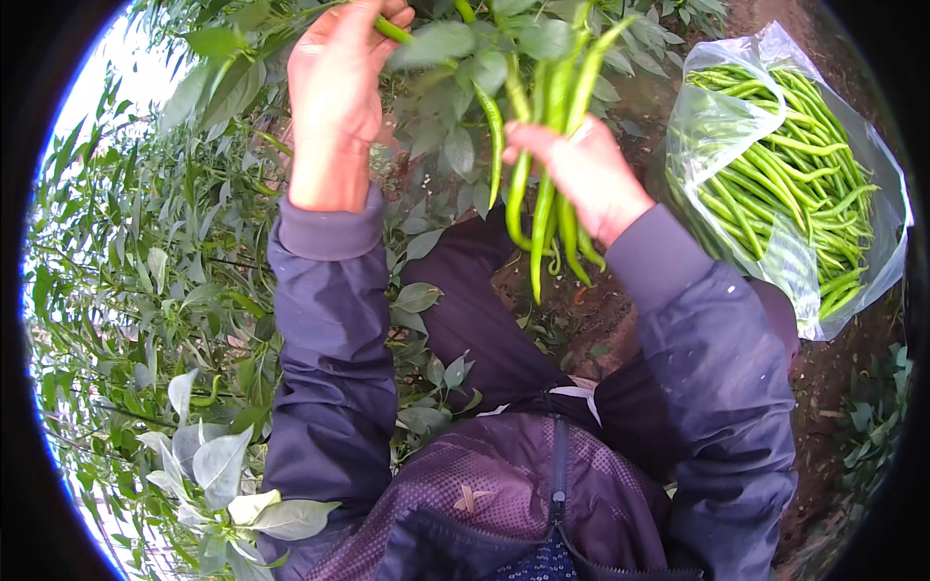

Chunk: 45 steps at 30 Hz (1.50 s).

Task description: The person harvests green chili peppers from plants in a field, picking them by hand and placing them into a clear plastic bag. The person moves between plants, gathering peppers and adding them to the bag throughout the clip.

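Note:
At the top of the view my left hand (338, 83) is raised among the leaves, its fingers closed around a long green chili pepper (393, 30). Part of that pepper and its stem are hidden by the hand. My right hand (592, 174) grips a bunch of slender green chili peppers (543, 218), which stick out above and below the fist. Just left of the bunch hangs another green pepper (492, 138); leaves cover its top. Pepper plant foliage (436, 45) partly blurs across the space between both hands.
A clear plastic bag (883, 181) full of picked green chili peppers (785, 171) stands on the soil at the right, close to my knee. Dense pepper plants (203, 283) fill the left side. My bent legs (479, 312) frame a patch of bare soil (592, 319).

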Each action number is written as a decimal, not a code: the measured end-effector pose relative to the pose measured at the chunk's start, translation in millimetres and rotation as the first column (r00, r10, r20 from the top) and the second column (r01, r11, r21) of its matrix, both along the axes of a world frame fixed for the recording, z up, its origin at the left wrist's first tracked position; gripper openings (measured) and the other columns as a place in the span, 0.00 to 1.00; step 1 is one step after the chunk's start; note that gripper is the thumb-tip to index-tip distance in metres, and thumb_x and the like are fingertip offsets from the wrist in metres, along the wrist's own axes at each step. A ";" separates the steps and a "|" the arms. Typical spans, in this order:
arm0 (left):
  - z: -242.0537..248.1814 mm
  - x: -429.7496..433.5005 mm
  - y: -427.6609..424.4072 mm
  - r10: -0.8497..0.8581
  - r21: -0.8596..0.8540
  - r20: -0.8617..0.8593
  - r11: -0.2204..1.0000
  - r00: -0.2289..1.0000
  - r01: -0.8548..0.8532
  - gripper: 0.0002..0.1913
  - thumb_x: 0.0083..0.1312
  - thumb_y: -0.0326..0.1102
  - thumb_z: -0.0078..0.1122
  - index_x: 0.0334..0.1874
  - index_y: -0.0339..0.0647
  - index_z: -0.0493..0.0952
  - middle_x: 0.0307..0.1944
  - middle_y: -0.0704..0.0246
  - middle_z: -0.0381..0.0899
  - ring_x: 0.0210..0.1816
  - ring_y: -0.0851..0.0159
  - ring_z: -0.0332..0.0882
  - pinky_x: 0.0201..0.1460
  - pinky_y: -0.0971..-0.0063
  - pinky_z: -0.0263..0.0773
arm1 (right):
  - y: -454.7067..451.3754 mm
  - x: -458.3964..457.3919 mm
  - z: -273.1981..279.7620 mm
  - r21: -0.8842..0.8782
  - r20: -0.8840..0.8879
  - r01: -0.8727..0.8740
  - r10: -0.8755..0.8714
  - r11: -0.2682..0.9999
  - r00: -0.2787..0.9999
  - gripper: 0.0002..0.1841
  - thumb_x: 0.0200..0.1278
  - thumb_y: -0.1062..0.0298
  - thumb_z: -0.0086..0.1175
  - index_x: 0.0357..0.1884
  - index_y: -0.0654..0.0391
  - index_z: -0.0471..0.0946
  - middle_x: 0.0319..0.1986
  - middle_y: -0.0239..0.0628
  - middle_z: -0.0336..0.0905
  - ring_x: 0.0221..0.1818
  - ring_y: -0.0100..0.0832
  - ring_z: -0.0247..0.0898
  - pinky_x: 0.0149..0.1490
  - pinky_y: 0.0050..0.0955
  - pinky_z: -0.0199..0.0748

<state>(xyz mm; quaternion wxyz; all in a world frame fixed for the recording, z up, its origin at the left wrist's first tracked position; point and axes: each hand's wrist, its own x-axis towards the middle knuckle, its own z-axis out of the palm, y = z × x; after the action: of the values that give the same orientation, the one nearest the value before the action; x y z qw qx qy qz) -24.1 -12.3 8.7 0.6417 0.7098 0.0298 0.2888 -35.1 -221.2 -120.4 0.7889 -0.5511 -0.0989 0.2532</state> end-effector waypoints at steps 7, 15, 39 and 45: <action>22.7 -10.1 41.5 -0.212 -0.385 -0.045 0.905 0.976 0.179 0.16 0.78 0.40 0.54 0.50 0.30 0.74 0.36 0.64 0.73 0.30 0.66 0.70 0.40 0.67 0.72 | -13.2 48.1 -17.8 0.362 -0.240 0.345 -0.271 0.866 0.932 0.09 0.72 0.68 0.60 0.50 0.59 0.79 0.38 0.34 0.82 0.42 0.29 0.83 0.43 0.25 0.79; 29.8 -27.6 17.8 -0.095 -0.267 -0.183 0.963 0.978 0.043 0.15 0.78 0.38 0.51 0.52 0.30 0.77 0.20 0.80 0.59 0.20 0.77 0.57 0.21 0.79 0.58 | -29.3 19.0 -15.9 0.292 -0.289 0.298 -0.213 0.909 0.933 0.13 0.67 0.63 0.65 0.46 0.62 0.82 0.35 0.36 0.83 0.38 0.29 0.81 0.45 0.29 0.80; -81.1 -65.7 48.7 0.317 -0.311 0.021 0.904 0.948 -0.295 0.18 0.79 0.40 0.49 0.57 0.30 0.77 0.46 0.62 0.83 0.49 0.63 0.82 0.53 0.67 0.77 | 83.5 -76.4 23.0 -0.302 0.408 -0.117 0.240 0.946 0.881 0.33 0.61 0.70 0.59 0.70 0.63 0.63 0.42 0.51 0.83 0.41 0.41 0.83 0.50 0.38 0.83; -102.1 -59.6 96.2 0.257 -0.343 0.027 0.910 0.966 -0.233 0.16 0.73 0.33 0.60 0.56 0.28 0.78 0.45 0.61 0.86 0.43 0.64 0.85 0.46 0.69 0.81 | 123.5 24.2 52.7 -0.519 0.785 0.328 0.289 0.789 0.547 0.32 0.59 0.65 0.63 0.66 0.62 0.68 0.44 0.50 0.86 0.44 0.45 0.85 0.52 0.39 0.82</action>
<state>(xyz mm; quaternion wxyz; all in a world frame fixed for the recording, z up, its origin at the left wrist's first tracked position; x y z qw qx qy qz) -83.7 83.9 -93.5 0.7131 0.5693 0.1446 0.3827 -10.9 -97.7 -67.6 0.4222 -0.8281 -0.3672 -0.0325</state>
